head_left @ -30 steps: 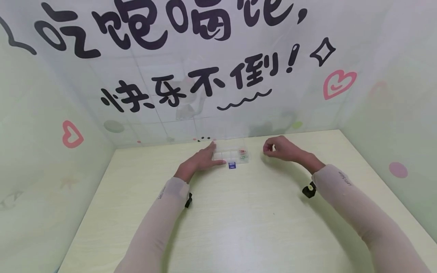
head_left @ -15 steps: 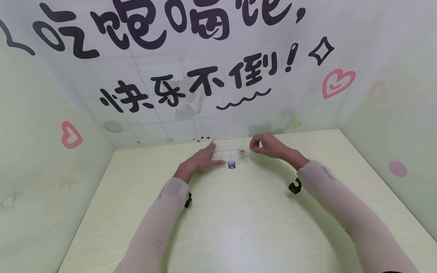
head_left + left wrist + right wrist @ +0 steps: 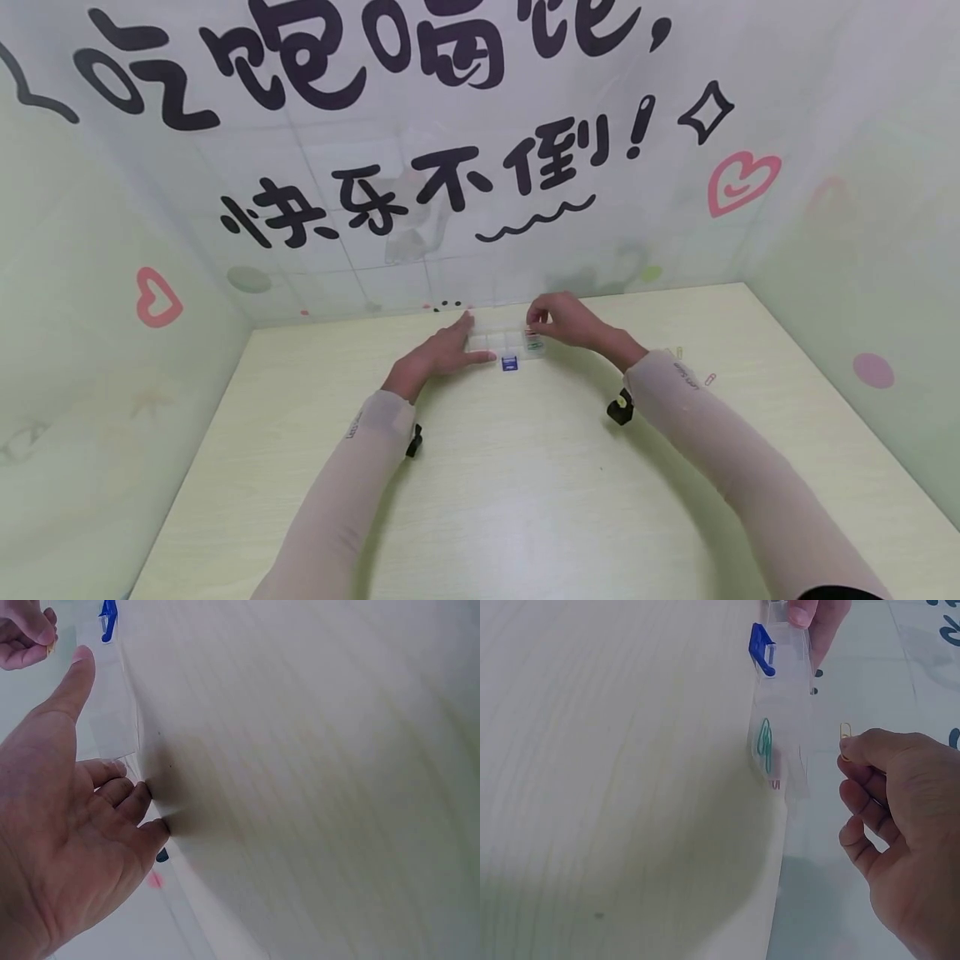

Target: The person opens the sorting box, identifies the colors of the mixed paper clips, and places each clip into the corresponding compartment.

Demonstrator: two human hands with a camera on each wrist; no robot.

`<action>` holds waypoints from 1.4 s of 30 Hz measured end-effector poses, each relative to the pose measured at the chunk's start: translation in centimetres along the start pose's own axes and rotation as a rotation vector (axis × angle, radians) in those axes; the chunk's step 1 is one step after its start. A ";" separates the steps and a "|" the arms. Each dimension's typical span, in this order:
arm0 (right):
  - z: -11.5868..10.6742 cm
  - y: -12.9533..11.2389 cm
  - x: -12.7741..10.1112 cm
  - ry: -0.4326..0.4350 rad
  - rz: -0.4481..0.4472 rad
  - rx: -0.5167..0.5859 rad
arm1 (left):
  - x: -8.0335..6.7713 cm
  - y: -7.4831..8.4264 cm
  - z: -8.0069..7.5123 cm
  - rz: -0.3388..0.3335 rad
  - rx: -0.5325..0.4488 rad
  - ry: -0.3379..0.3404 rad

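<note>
A clear plastic compartment box (image 3: pixel 495 342) with a blue latch (image 3: pixel 509 363) stands near the table's back edge. My left hand (image 3: pixel 442 354) rests against its left end, thumb along the front and fingers extended toward the back. Over the box's right end, my right hand (image 3: pixel 566 321) pinches a yellow paper clip (image 3: pixel 845 735) between thumb and forefinger. Green paper clips (image 3: pixel 765 746) lie in a right-end compartment, and red paper clips (image 3: pixel 531 332) sit in the one behind, partly hidden by my fingers.
Loose paper clips lie on the table to the right, a yellow one (image 3: pixel 679 352) and a pink-red one (image 3: pixel 710 379) beside my right sleeve. A printed wall sheet (image 3: pixel 480 275) rises directly behind the box. The pale wooden table (image 3: pixel 510 483) extends in front.
My right hand has moved left with the yellow paper clip, from beside the box to above its right end. Loose clips have come into sight behind the sleeve. The left hand keeps its place.
</note>
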State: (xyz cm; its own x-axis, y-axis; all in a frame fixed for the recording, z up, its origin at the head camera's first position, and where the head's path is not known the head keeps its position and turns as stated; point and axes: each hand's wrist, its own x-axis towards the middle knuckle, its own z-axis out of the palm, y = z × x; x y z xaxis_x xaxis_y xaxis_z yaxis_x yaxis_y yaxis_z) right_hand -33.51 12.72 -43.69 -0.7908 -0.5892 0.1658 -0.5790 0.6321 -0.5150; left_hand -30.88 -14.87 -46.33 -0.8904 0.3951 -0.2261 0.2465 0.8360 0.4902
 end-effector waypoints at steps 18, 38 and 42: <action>2.1 -0.2 1.4 0.010 0.016 -0.010 | -0.2 -0.1 0.2 0.005 -0.014 0.003; 0.5 0.8 -0.2 0.038 0.023 -0.053 | -0.3 0.2 -0.2 0.004 -0.031 -0.006; -0.4 1.4 -1.1 0.058 -0.012 -0.065 | -0.3 0.2 -0.2 0.006 -0.026 -0.010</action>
State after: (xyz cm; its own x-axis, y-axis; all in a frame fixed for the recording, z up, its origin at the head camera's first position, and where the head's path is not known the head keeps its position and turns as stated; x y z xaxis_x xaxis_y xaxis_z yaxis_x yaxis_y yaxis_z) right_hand -33.55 14.47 -44.24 -0.7928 -0.5679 0.2212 -0.5987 0.6575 -0.4575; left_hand -30.65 -14.92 -45.97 -0.8851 0.4038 -0.2312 0.2415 0.8234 0.5135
